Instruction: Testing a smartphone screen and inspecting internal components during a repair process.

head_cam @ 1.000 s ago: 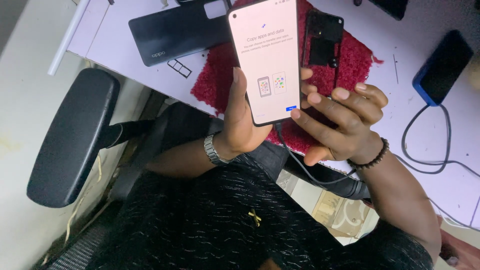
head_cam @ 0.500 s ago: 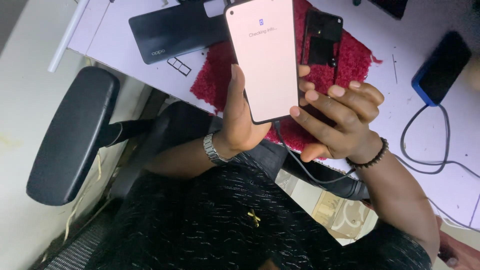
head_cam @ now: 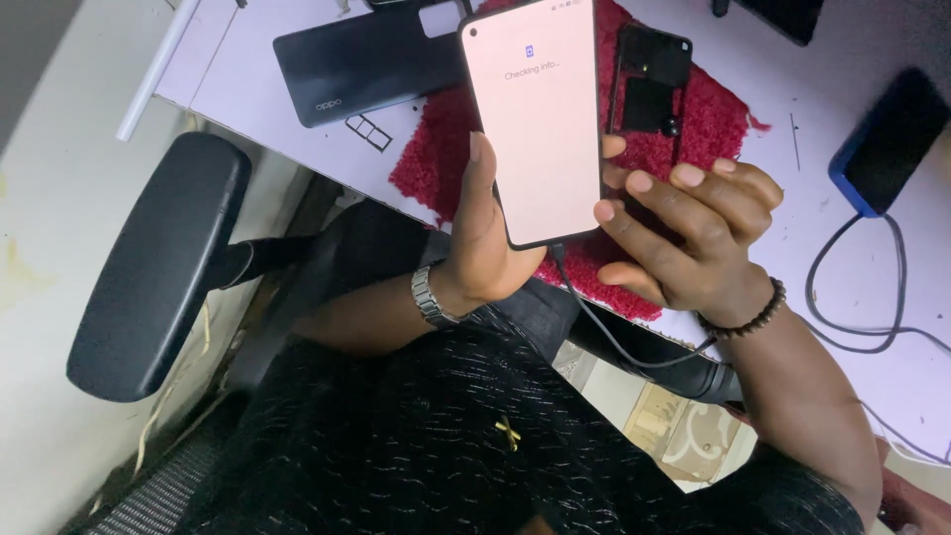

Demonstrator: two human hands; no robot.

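Since the earlier frames only the screen has changed, from a page with small pictures and a blue button to a nearly blank pale page; both hands sit where they were. The left hand (head_cam: 485, 248) is closed around the smartphone (head_cam: 535, 114), thumb lying up its left edge, palm behind it. The right hand (head_cam: 684, 233) is half curled, its fingertips (head_cam: 639, 181) touching the phone's right edge near the lower corner, holding nothing of its own. The phone stands upright, long axis running away from the body, raised above the near edge of the table (head_cam: 822, 149) and over the red mat (head_cam: 693, 129). A dark cable (head_cam: 604, 332) hangs from its lower end. Both hands are at the lower half; the left carries it. On the table's far left lies a black phone back (head_cam: 367, 59); near the right edge, a blue-cased phone (head_cam: 892, 139).
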